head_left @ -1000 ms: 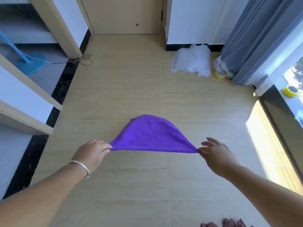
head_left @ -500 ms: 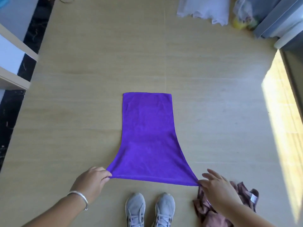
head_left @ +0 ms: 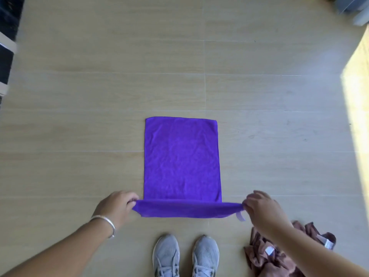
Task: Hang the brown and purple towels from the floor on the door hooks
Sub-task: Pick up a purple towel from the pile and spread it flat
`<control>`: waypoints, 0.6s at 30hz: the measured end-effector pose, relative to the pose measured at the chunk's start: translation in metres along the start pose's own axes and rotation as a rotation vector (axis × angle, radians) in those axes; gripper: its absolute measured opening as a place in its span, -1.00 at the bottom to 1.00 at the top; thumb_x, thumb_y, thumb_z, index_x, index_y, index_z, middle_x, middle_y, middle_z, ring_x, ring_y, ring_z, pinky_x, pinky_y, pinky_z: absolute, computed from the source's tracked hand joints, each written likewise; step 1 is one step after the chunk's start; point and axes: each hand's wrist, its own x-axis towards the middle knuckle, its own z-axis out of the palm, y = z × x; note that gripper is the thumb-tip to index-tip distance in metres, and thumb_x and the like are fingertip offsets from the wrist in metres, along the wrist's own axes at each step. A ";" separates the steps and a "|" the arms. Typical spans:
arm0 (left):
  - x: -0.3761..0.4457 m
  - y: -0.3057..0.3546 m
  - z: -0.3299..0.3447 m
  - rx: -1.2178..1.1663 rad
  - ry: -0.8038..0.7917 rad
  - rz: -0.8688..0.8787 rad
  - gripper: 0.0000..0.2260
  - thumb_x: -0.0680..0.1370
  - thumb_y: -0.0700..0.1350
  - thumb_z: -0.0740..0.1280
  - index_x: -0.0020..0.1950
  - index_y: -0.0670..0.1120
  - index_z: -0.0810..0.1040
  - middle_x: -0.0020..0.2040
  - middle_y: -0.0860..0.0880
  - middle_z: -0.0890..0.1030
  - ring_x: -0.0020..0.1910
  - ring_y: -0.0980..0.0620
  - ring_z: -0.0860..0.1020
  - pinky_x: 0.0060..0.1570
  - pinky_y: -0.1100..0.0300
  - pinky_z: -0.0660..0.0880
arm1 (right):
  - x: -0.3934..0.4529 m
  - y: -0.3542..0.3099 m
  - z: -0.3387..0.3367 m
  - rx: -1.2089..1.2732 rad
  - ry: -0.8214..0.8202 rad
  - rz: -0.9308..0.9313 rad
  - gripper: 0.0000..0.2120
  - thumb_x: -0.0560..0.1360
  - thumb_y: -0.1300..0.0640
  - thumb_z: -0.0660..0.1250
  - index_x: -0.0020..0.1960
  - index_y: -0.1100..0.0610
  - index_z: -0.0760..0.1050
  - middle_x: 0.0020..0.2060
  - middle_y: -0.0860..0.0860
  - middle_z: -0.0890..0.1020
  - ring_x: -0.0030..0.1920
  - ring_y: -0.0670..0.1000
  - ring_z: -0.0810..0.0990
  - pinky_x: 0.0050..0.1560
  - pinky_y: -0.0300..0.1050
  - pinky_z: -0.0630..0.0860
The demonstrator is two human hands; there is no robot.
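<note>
Pale wood-look floor planks (head_left: 79,96) fill nearly the whole view, with a bright patch of sunlight (head_left: 357,92) slanting down the right edge and a dark strip with a white edge (head_left: 6,54) at the far left. Blurred grey shapes sit in the upper right corner, too soft to name.

On the floor, straight ahead of the person, lies the purple towel (head_left: 180,158) — most of it flat on the planks as a neat rectangle, lightly creased. Its near edge is lifted off the floor and stretched taut into a wider band between the two hands. The left hand (head_left: 114,206), with a silver bangle (head_left: 104,223) on its wrist, pinches the left corner of that raised edge, fingers curled in around the cloth. The right hand (head_left: 261,208) pinches the right corner in the same way, its fingertips bunched together on the fabric; a small pale hanging loop (head_left: 240,216) dangles from the towel just below that grip.

A pair of grey sneakers (head_left: 185,254) stands side by side at the bottom of the view, just short of the towel's near edge. To the right of them — partly hidden under the right forearm — the brown towel (head_left: 265,256) lies crumpled in a heap on the floor, with white labels showing among its folds. It does not touch the purple one.
</note>
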 end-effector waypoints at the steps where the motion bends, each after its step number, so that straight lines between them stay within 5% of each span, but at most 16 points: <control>1: 0.018 0.001 -0.010 -0.020 0.021 -0.010 -0.85 0.53 -0.13 0.34 0.05 0.06 0.63 -0.02 0.09 0.66 0.03 0.02 0.58 -0.07 0.19 0.44 | 0.019 0.000 -0.011 0.022 0.042 0.019 -0.80 0.57 0.02 0.22 0.00 0.00 0.62 0.02 -0.09 0.60 0.28 0.01 0.42 0.17 -0.10 0.41; 9: 0.186 0.009 -0.070 -0.143 0.186 -0.068 -0.85 0.53 -0.19 0.34 0.02 0.04 0.61 -0.12 0.11 0.63 -0.04 -0.01 0.59 0.01 0.12 0.50 | 0.200 0.003 -0.080 0.140 0.230 0.194 -0.75 0.55 0.09 0.20 0.02 0.09 0.65 0.07 0.06 0.61 0.21 0.11 0.46 0.05 -0.06 0.46; 12: 0.249 0.009 -0.068 -0.158 0.303 -0.083 -0.78 0.52 -0.23 0.29 0.12 -0.02 0.59 0.04 -0.03 0.66 0.05 -0.09 0.58 0.09 0.07 0.49 | 0.262 0.002 -0.080 0.249 0.298 0.286 -0.74 0.53 0.09 0.22 0.14 0.07 0.60 0.13 0.09 0.61 0.19 0.15 0.50 0.03 -0.07 0.46; 15: 0.285 0.006 -0.039 -0.147 0.440 -0.158 -0.55 0.51 -0.20 0.28 0.40 -0.06 0.37 0.31 -0.17 0.48 0.25 -0.21 0.46 0.21 -0.05 0.44 | 0.294 -0.004 -0.044 0.352 0.385 0.348 -0.57 0.51 0.12 0.26 0.38 0.04 0.39 0.28 0.10 0.48 0.28 0.16 0.43 0.14 -0.04 0.41; 18: 0.267 0.002 0.026 -0.103 0.444 -0.108 -0.44 0.50 -0.15 0.31 0.49 -0.07 0.24 0.42 -0.17 0.32 0.35 -0.23 0.34 0.25 -0.09 0.37 | 0.284 -0.022 0.024 0.228 0.349 0.225 -0.51 0.49 0.17 0.25 0.41 0.05 0.31 0.33 0.11 0.40 0.29 0.18 0.38 0.16 0.02 0.38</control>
